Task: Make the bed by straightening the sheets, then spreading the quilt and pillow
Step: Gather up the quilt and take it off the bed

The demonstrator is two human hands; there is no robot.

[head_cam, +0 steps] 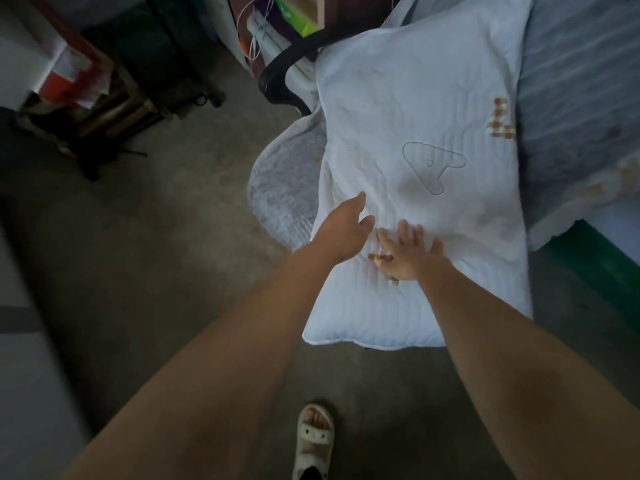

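A person is standing at the edge of a bed (595, 268), looking down and reaching both bare arms forward. A white pillow (433, 98) stitched with a large letter A is lying lengthwise on the bed, filling the picture from the centre out toward 1 o'clock, its near end pointing toward the person. The left hand (346, 230) is resting on the pillow's left edge, fingers straight and close together, thumb held apart. Just beside it, at its 3 o'clock, the right hand (412, 254) is pressing flat on the pillow with fingers spread wide. A grey quilt (284, 188) is lying under the pillow, bulging out on its 9 o'clock side and hanging over the floor (156, 254). A grey-blue sheet (571, 81) is showing at 2 o'clock. At 6 o'clock one foot in a white sandal (313, 441) is standing on the floor. At 11 o'clock a cluttered shelf (86, 81) is sitting in shadow, too blurred to make out.
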